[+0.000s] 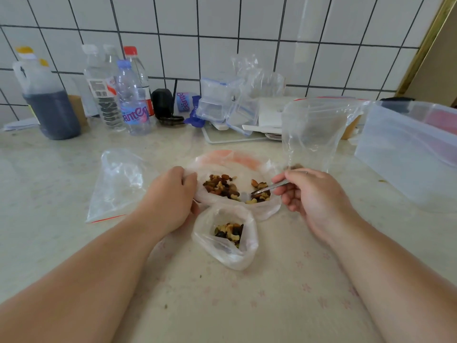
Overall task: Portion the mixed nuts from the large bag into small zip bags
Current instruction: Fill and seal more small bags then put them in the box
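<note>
The large clear bag (237,167) lies open on the counter with mixed nuts (221,186) inside. My left hand (170,196) grips its left rim and holds it open. My right hand (314,194) holds a metal spoon (268,188), whose tip is down among the nuts on the bag's right side. Just in front stands a small zip bag (227,236), open, with a little heap of nuts in it. Another small zip bag (116,186), with a red strip and no nuts, lies flat to the left.
An upright clear bag (311,134) stands behind my right hand. A translucent plastic bin (408,154) fills the right side. Several bottles (131,100), a dark jug (47,100) and stacked plastic containers (220,100) line the tiled wall.
</note>
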### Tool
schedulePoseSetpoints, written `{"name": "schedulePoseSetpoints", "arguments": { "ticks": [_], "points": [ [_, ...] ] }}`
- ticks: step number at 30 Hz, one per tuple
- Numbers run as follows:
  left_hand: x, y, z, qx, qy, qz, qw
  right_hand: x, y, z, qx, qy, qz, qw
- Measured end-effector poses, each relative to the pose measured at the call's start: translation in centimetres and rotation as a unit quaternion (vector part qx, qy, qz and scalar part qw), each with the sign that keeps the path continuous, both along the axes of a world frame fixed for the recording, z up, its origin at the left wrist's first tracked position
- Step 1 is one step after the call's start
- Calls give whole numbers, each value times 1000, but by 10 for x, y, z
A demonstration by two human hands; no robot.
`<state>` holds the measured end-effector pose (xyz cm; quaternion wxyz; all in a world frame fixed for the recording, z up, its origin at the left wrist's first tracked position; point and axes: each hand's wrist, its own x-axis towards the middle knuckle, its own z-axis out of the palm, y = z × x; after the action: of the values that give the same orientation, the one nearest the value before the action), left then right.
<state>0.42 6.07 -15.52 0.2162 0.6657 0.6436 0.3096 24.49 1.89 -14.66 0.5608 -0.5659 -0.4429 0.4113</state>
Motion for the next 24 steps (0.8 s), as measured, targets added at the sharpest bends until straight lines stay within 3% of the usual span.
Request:
{"name": "schedulePoseSetpoints", "arguments": {
  "ticks": [8, 16, 20, 24],
  "points": [
    [1, -4, 1, 31, -65, -45, 996, -11, -5, -2, -33, 67, 41, 996],
    [-4, 1, -2, -61, -84, -5, 995, -7, -3, 4, -69, 222, 13, 973],
    [-6, 2, 0, -133, -142, 3, 981, -1, -3, 7, -61, 223, 9, 973],
    [-6, 2, 0, -145, -147, 3, 978, 1, -6, 13, -46, 221, 41, 973]
  ]
}}
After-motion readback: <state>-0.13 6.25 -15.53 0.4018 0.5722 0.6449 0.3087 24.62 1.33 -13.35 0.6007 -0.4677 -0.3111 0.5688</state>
